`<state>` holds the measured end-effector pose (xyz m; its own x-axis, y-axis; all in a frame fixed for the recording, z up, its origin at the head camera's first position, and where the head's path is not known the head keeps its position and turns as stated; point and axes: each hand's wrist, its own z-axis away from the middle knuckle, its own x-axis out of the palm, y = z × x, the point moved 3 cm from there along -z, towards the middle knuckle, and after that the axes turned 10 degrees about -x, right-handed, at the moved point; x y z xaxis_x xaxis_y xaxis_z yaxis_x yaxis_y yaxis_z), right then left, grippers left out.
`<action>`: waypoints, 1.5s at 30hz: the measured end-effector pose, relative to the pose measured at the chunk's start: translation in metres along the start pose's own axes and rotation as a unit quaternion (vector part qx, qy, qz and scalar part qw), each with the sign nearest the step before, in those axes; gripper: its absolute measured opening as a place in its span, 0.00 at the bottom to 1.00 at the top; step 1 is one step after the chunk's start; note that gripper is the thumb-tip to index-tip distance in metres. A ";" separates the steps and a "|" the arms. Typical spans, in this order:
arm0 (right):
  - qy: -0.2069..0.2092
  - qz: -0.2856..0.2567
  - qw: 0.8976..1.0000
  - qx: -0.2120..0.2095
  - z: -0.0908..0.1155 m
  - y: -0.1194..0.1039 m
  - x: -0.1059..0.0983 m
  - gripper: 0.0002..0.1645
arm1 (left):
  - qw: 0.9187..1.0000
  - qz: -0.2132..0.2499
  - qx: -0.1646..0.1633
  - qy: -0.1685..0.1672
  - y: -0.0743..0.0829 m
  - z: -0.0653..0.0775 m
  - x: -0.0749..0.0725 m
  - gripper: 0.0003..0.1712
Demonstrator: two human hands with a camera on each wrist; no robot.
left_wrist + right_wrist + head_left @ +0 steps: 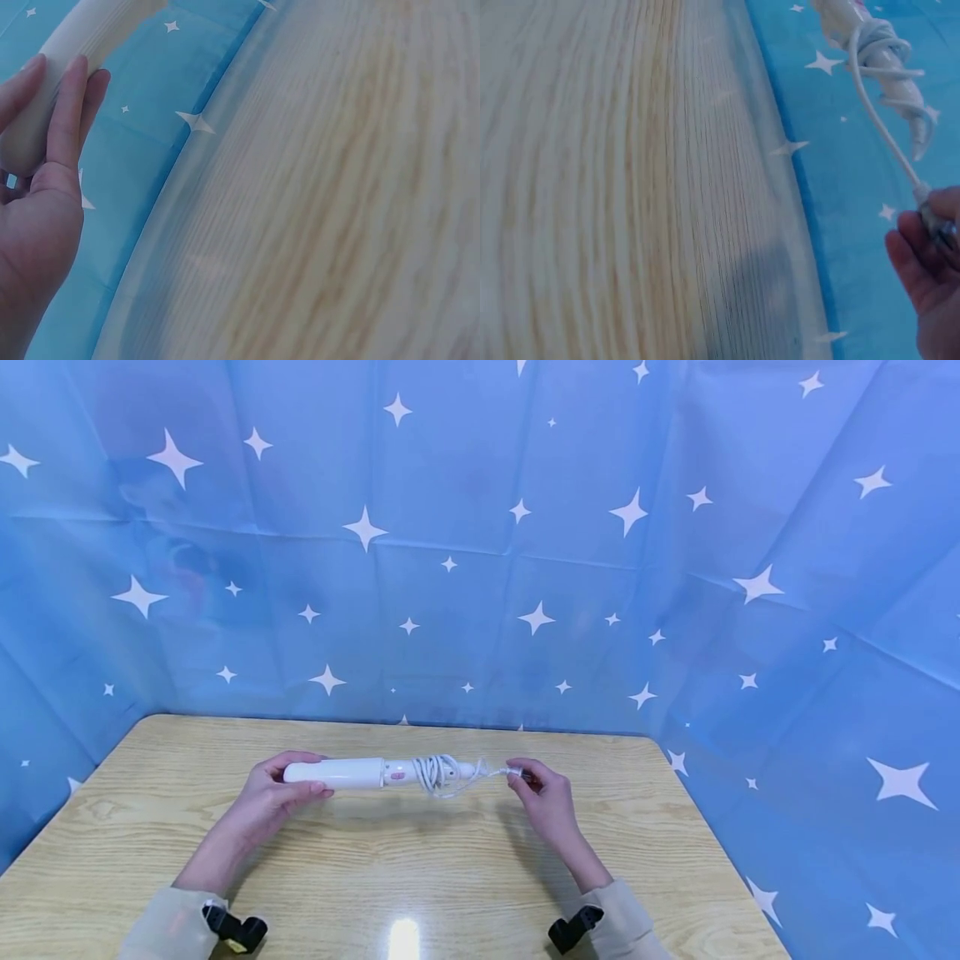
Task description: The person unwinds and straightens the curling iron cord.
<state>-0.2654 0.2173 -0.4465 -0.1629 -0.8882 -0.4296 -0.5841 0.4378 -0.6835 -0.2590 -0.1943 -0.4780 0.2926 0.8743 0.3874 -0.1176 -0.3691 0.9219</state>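
A white hair iron (341, 773), long and tube-shaped, is held level above the table. My left hand (273, 789) grips its thick, smooth end between thumb and fingers; the left wrist view shows the fingers along the white barrel (94, 30). Near the middle is a small pinkish control panel (398, 774). White cord (433, 772) is wound in several loops round the thinner handle. At the cord's end my right hand (551, 802) pinches the plug (514, 771), whose far part is hidden by the fingers. A short stretch of cord (881, 131) runs from the handle to the plug.
The wood-grain table (390, 868) spreads below both hands, with a light reflection near its front. Behind and to the sides hangs a blue cloth (465, 468) with white stars. A black wrist camera (234, 929) is strapped over the left sleeve, another (575, 929) over the right.
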 end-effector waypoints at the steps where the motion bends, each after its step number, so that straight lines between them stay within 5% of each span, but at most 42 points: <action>1: -0.008 -0.003 1.000 0.008 0.001 0.001 -0.001 0.11 | 1.000 0.003 0.000 -0.001 0.001 0.000 -0.001 0.23; 7: -0.081 -0.054 0.994 0.056 0.007 0.010 -0.012 0.11 | 1.000 0.008 0.001 -0.003 0.002 0.001 -0.005 0.24; 11: -0.112 -0.093 0.988 0.050 0.011 0.012 -0.022 0.12 | 1.000 0.008 0.006 -0.011 0.002 0.002 -0.007 0.24; 18: -0.117 -0.121 0.986 0.004 0.009 0.001 -0.034 0.13 | 1.000 0.008 0.009 -0.026 0.003 0.001 -0.009 0.25; 28: -0.125 -0.128 0.983 0.032 0.012 0.009 -0.043 0.13 | 1.000 -0.009 0.001 -0.015 0.002 0.000 -0.008 0.24; 36: -0.056 -0.201 0.976 0.056 0.009 0.014 -0.054 0.13 | 0.999 -0.034 0.004 -0.020 -0.002 0.003 -0.013 0.24; 42: 0.042 -0.222 0.964 0.140 0.013 0.032 -0.070 0.10 | 0.999 -0.016 0.018 -0.034 -0.002 0.009 -0.019 0.25; 45: 0.040 -0.207 0.962 0.175 0.017 0.040 -0.073 0.12 | 0.999 -0.016 0.022 -0.038 0.000 0.010 -0.020 0.26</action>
<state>-0.2631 0.3025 -0.4527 -0.0425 -0.9983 -0.0409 -0.3102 0.0521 -0.9492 -0.2550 -0.2153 -0.4861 0.3675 0.8600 0.3541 -0.0646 -0.3562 0.9322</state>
